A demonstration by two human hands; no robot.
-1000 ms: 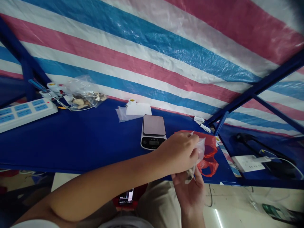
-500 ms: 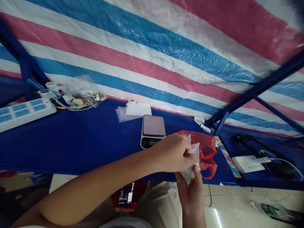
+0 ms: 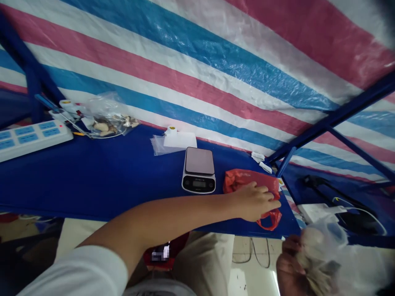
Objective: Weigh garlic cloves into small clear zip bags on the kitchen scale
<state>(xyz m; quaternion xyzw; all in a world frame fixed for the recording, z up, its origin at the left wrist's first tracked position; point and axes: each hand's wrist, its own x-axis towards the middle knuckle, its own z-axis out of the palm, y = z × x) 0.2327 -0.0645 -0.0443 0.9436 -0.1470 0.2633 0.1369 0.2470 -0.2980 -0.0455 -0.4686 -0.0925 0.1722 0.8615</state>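
My left hand [image 3: 257, 201] is stretched palm-down over a red plastic bag [image 3: 247, 176], its fingers spread; whether it touches the bag I cannot tell. The red bag lies on the blue table, its handles toward the front edge. At the lower right, past the table's front edge, my right hand [image 3: 291, 263] is closed on a clear plastic bag [image 3: 324, 242] with pale pieces in it. Motion blurs both hand and bag. Left of the red bag stands a kitchen scale [image 3: 199, 162], its plate bare and its display facing me.
White paper with a clear sleeve [image 3: 177, 141] lies behind the scale. On the left are a bag of pale dried pieces [image 3: 106, 123] and a power strip [image 3: 37, 137]. White packets [image 3: 261, 160] lie near the blue frame [image 3: 324, 117]. A phone [image 3: 161, 253] sits below the table edge.
My hands were together at the clear bag. My left hand has let go and moved over the red bag. My right hand has swung right and down, and the scale's display is uncovered.
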